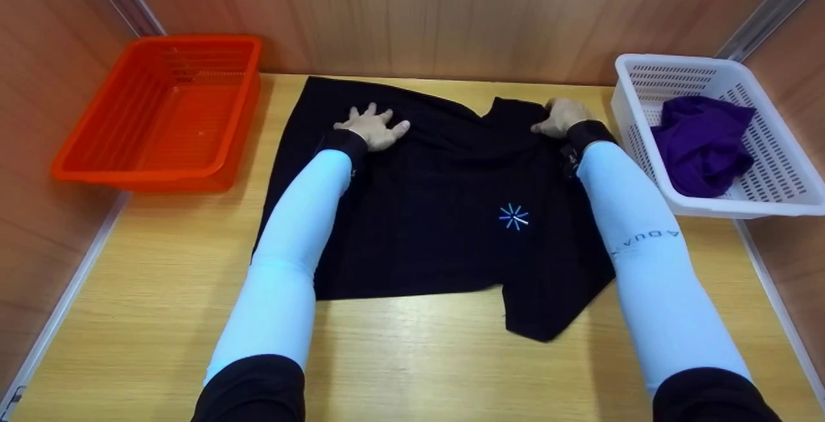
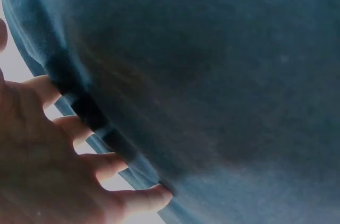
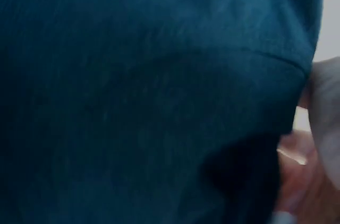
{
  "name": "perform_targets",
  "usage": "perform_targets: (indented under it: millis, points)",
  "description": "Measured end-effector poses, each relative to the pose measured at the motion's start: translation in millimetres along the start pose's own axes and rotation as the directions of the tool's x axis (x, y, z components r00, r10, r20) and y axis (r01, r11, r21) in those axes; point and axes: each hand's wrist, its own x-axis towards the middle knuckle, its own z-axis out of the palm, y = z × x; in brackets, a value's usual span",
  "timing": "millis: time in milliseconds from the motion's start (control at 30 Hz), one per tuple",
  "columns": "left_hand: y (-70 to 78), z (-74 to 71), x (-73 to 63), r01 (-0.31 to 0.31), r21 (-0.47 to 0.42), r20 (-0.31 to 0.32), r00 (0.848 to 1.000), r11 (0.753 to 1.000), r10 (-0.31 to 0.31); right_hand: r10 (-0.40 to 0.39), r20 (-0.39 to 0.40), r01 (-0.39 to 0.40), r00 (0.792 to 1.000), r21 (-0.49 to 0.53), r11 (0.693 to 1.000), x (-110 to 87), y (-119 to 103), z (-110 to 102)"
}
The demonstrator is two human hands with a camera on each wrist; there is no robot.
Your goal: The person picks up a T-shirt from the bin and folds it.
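A black T-shirt (image 1: pixel 419 229) lies spread on the table, with a small pale starburst print on its lower right part. One sleeve points down toward the near side. My left hand (image 1: pixel 374 128) rests on the cloth near the shirt's far edge, its fingers spread; the left wrist view shows those fingers (image 2: pixel 141 198) against the fabric. Over at the upper right, my right hand (image 1: pixel 564 116) has its fingers curled and pinches the shirt's edge beside the neck. In the right wrist view, the cloth (image 3: pixel 159 102) fills most of the picture and partly hides that hand.
An orange-red basket (image 1: pixel 222 158) stands at the back left. At the back right is a white basket (image 1: pixel 760 206) holding a crumpled purple cloth (image 1: pixel 702 145). Wooden panels (image 1: pixel 451 16) enclose the wooden table (image 1: pixel 412 370) at the back and both sides.
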Motion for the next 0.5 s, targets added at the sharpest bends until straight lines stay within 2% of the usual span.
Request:
perform_targets:
  millis: [67,133,200,233,300,367,400,433,467,500]
  points:
    - [-0.7,0.8,-0.5,-0.002,0.007,-0.002,1.0,1.0,0.002,-0.033,-0.037,0.034,0.999,0.018,0.999,-0.2,1,0]
    - [-0.2,0.7,-4.4,-0.006,0.007,-0.003,1.0,1.0,0.006,-0.052,-0.101,0.057,0.994,0.044,0.997,-24.8,-16,-9]
    - [0.4,0.5,-7.9,-0.007,0.01,0.003,1.0,1.0,0.007,-0.06,-0.222,0.076,0.973,0.066,0.995,-34.4,-23,-12]
    - [0.5,-0.3,-10.0,-0.008,0.007,0.01,1.0,1.0,0.008,-0.044,-0.301,0.077,0.952,0.099,0.992,-37.2,-26,-13]
    - [1.0,-1.8,-12.7,-0.012,-0.004,0.017,1.0,1.0,0.012,-0.007,-0.454,0.116,0.891,0.213,0.97,-40.1,-31,-16]
    - [1.1,-3.3,-14.0,-0.014,-0.025,0.02,1.0,1.0,0.015,0.002,-0.551,0.199,0.835,0.305,0.931,-41.4,-36,-21]
    - [1.0,-4.2,-14.2,-0.013,-0.032,0.021,1.0,0.999,0.013,-0.006,-0.574,0.244,0.819,0.338,0.909,-41.2,-37,-23]
    - [0.0,-3.5,-11.5,-0.008,-0.037,0.017,1.0,0.999,0.008,-0.034,-0.58,0.289,0.814,0.353,0.89,-39.3,-37,-24]
    - [-1.4,-2.0,-7.2,0.0,-0.038,0.013,1.0,0.999,0.001,-0.07,-0.558,0.314,0.827,0.354,0.881,-38.7,-37,-24]
    - [-3.1,-1.0,-3.8,0.007,-0.041,0.008,1.0,0.999,-0.007,-0.108,-0.517,0.32,0.849,0.34,0.884,-38.5,-38,-24]
